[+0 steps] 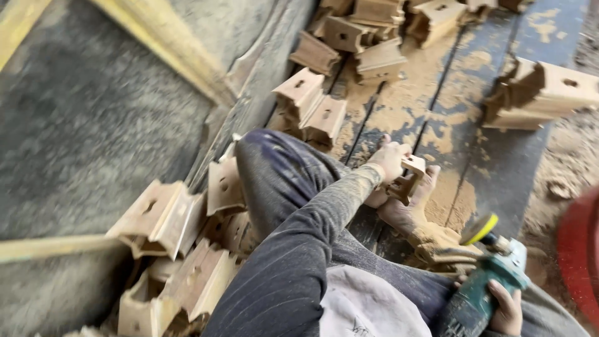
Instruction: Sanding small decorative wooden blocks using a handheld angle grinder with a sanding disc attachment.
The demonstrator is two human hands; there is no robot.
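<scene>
Wooden block (405, 178) in my left hand (388, 159), resting against my foot (412, 209) on the plank floor (499, 168); grinder (483, 284) in my right hand (506, 309); block piles (181, 249) left and ahead.

My only view hangs from the head, tilted steeply down and close over the knees, hands and the sawdust-covered planks (437, 93).

Wood pcs (165, 218) piled left, more (362, 31) up top w/ sawdust (399, 106)

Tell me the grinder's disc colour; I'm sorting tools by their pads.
Yellow: the disc on the teal grinder, clearest in the head view.
</scene>
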